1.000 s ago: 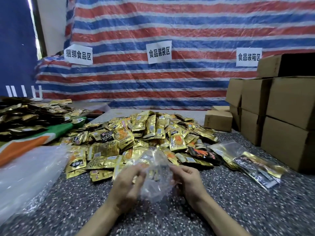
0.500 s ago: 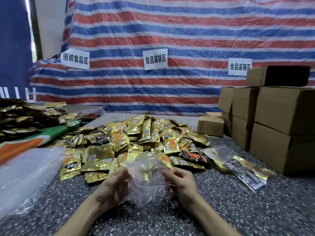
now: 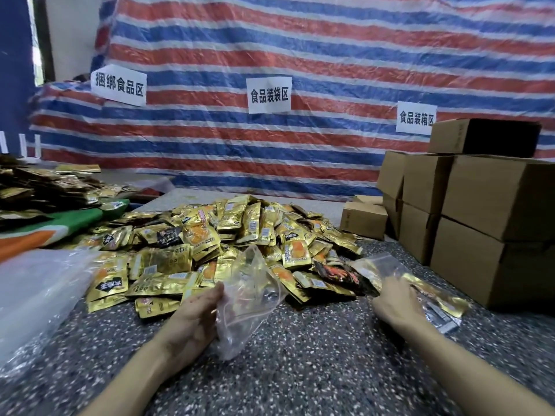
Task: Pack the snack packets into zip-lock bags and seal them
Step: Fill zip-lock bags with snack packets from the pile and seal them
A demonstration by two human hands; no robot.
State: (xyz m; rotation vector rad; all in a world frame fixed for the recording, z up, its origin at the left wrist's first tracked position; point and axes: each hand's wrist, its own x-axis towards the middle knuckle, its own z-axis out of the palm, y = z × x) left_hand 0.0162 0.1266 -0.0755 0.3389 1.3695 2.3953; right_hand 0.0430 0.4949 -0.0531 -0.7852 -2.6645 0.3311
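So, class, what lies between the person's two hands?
Head view: the clear zip-lock bag held by the left hand, then bare speckled tabletop before the right hand.

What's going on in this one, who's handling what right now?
A person is bagging snack packets at a speckled table. The left hand pinches a clear zip-lock bag, which looks empty, just in front of the big pile of gold packets. The right hand is off to the right, on the already filled bags; whether it grips one is unclear. Cardboard boxes stand stacked at the far right.
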